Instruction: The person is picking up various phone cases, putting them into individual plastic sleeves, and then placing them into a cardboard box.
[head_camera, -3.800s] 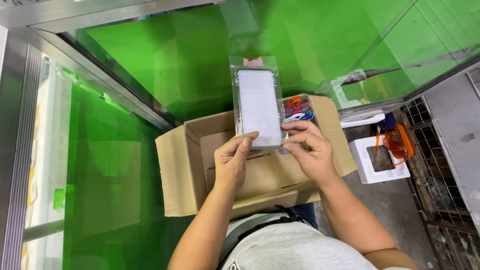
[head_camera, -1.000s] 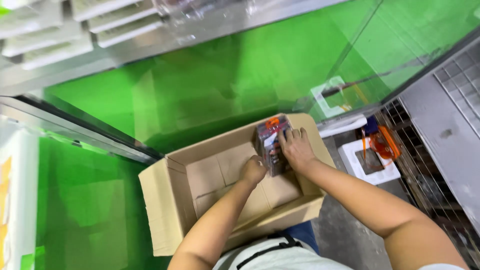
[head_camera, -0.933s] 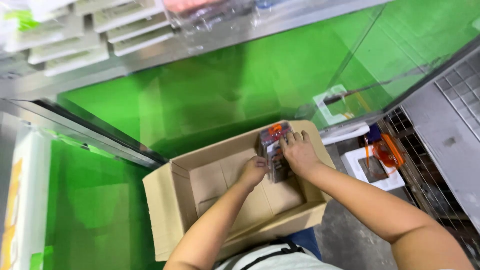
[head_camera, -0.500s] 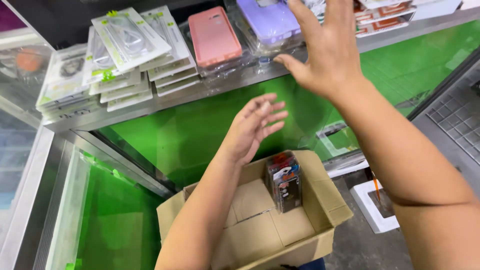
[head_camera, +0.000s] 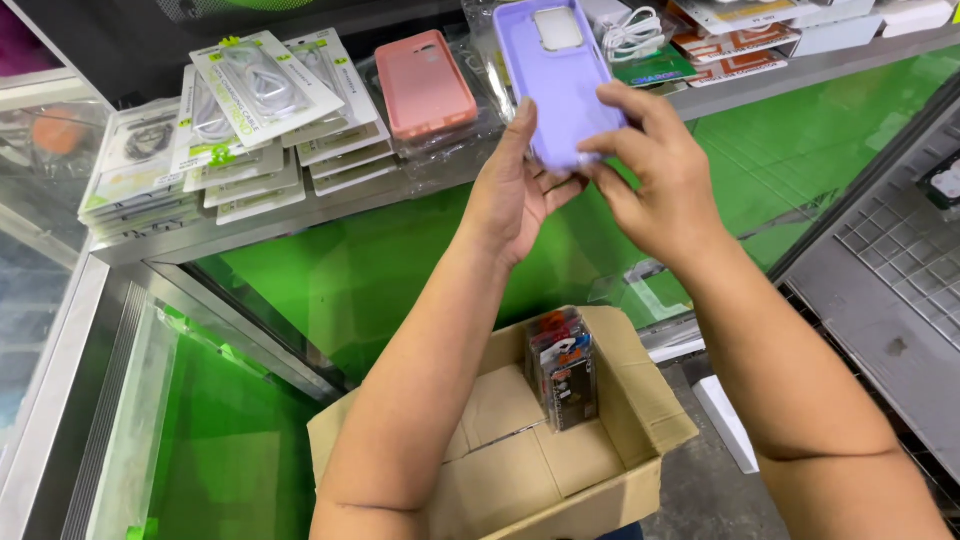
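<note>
Both my hands hold a purple phone case (head_camera: 556, 72) in clear wrap above the glass counter top. My left hand (head_camera: 515, 190) grips its lower left edge and my right hand (head_camera: 652, 170) covers its lower right corner. Just left of it on the counter lies a pink phone case (head_camera: 430, 82). Below my arms an open cardboard box (head_camera: 620, 400) stands on the floor side, with a small upright stack of packaged phone cases (head_camera: 562, 366) at its right end.
Piles of white packaged cables (head_camera: 250, 110) lie on the counter at left. More packaged goods (head_camera: 740, 40) line the counter's far right. A glass display case with green interior (head_camera: 330, 270) is below. A grey wire rack (head_camera: 895, 255) is at right.
My hands left the stack of cases in the box, rose to the counter and took hold of the purple phone case. The view tilted up from box to counter.
</note>
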